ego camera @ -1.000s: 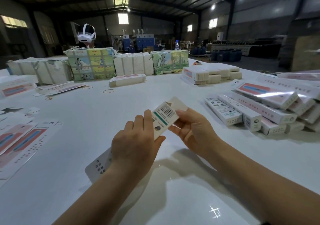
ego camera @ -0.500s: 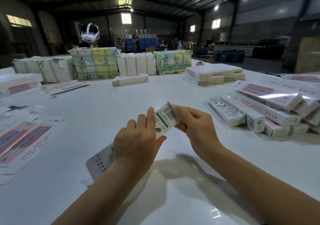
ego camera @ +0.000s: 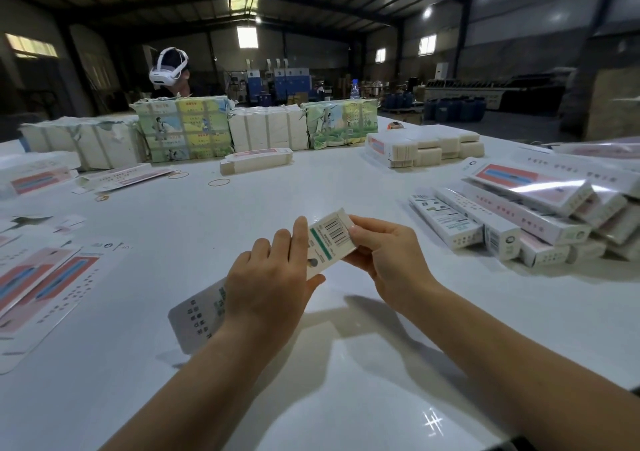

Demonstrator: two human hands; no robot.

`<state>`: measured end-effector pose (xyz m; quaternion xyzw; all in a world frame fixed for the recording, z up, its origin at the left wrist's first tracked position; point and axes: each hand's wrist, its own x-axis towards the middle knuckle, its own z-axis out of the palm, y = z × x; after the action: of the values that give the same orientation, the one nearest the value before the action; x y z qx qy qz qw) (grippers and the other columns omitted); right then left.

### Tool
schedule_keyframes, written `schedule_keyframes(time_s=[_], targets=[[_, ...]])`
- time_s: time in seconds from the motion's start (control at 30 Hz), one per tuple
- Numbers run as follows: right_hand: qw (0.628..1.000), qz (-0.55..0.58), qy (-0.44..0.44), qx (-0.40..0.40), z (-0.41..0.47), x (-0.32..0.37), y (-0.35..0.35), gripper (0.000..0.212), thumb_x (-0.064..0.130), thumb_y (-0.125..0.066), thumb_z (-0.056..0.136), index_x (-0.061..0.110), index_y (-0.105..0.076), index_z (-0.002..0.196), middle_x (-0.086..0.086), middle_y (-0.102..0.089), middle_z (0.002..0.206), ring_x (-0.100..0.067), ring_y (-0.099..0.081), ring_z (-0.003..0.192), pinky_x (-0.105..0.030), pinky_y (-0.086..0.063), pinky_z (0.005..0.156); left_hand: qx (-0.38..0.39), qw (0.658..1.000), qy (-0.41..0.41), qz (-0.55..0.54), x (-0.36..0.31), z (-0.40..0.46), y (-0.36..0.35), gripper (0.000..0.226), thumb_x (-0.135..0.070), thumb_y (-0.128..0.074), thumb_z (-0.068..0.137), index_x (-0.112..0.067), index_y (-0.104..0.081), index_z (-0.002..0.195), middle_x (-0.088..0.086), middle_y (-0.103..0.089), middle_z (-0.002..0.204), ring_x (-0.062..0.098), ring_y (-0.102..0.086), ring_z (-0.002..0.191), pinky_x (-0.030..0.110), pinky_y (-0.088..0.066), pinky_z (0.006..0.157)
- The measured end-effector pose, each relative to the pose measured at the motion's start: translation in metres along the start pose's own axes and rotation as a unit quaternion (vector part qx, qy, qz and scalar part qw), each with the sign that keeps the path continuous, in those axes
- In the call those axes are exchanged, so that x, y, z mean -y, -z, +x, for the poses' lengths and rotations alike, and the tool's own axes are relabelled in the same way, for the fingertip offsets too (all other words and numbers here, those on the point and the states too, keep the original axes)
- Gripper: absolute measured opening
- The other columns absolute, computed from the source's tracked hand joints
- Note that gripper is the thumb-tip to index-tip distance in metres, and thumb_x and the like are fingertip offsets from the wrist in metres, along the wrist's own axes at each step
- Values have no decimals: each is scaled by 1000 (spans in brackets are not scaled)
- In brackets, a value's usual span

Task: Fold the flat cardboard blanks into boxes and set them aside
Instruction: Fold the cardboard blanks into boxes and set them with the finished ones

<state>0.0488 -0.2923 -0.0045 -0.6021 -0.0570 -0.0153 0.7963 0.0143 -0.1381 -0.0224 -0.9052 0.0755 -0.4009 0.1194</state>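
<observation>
Room: dim warehouse hall, steel roof, small high windows; I watch from the head camera.
Surface: wide white table (ego camera: 346, 180), glossy, catching lamp glare near me.
Box in hand: long narrow carton (ego camera: 329, 242) held above the table's middle, barcode panel up, its far end flap folded in; its near end shows below the left wrist.
Left hand (ego camera: 270, 287): wrapped over the carton's middle, fingers on top, thumb under the edge.
Right hand (ego camera: 384, 253): fingers curled, pinching the carton's far end by the flap.
Finished boxes (ego camera: 512, 222): heap at my right, well apart from the hands, stacked loosely.
Flat blanks (ego camera: 52, 287): spread at my left edge, pink and blue print up.
Far side: wrapped bundles (ego camera: 183, 131) in a row; bundled white blanks (ego camera: 422, 149) to the right.
Loose bits: rubber bands (ego camera: 219, 182) on the table.
Other person (ego camera: 169, 72): behind the bundles, wearing a white headset.
</observation>
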Motion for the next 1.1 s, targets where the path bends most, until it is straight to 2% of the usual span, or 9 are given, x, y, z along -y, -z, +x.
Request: schedule_keyframes(time_s=[0.13,0.27,0.37,0.57,0.63,0.8,0.9,1.0,1.1], targets=[[1000,-4,-12,-3,-1,2,0,22,4,-53,95,10,-73,89,-10,-74,86,-29,-69,93,-36,-60,78,-6,1000,-6,6,1,0,1,79,-43,-83,62,2,-60,122,15,-66,83,28,-59,59,31,-49,48],[992,-113,52,-4,-2,2,3,40,3,-55,91,29,-76,67,-2,-75,82,-27,-69,90,-36,-58,82,-18,999,-25,30,2,1,0,81,-43,-86,58,2,-62,121,15,-67,84,28,-59,58,31,-49,49],[972,-219,90,-4,-3,1,7,46,8,-55,90,36,-73,59,6,-74,73,-17,-70,78,-28,-58,72,-24,998,-43,45,1,0,-1,81,-42,-88,55,2,-63,119,15,-68,88,29,-61,60,31,-52,50],[993,-115,-11,36,4,12,16,21,1,-58,89,6,-73,76,-8,-74,77,-23,-70,78,-26,-58,66,-61,996,-68,11,10,-2,-4,77,-37,-88,57,2,-63,119,17,-69,94,31,-63,64,35,-55,54],[992,-114,-10,44,4,11,16,20,2,-57,90,6,-73,78,-7,-75,79,-23,-70,78,-24,-57,65,-66,995,-69,5,11,-2,-4,78,-36,-88,57,3,-62,119,17,-69,94,32,-62,64,35,-55,54],[962,-244,126,14,3,6,14,24,10,-59,91,24,-77,82,0,-71,76,-12,-66,70,-15,-49,60,-59,997,-57,-2,9,-1,-6,81,-39,-89,54,3,-63,118,17,-69,91,32,-63,62,36,-54,52],[907,-356,227,-8,-1,2,11,24,11,-53,94,16,-76,100,-6,-62,79,-12,-59,73,-12,-47,61,-40,998,-41,-13,6,-2,-5,82,-39,-89,54,5,-62,118,17,-69,89,32,-63,61,35,-54,51],[860,-424,284,-6,-5,0,7,27,11,-48,96,13,-75,102,-4,-54,78,-11,-53,71,-15,-46,61,-23,999,-28,-21,5,-2,-3,82,-38,-88,56,5,-61,120,17,-68,89,31,-63,61,34,-54,50],[875,-396,278,-25,-5,2,7,23,23,-55,95,16,-77,95,-6,-58,74,-17,-57,69,-21,-47,59,-18,999,-27,-25,4,-2,1,82,-39,-88,56,5,-61,120,17,-69,89,31,-62,60,33,-52,49]])
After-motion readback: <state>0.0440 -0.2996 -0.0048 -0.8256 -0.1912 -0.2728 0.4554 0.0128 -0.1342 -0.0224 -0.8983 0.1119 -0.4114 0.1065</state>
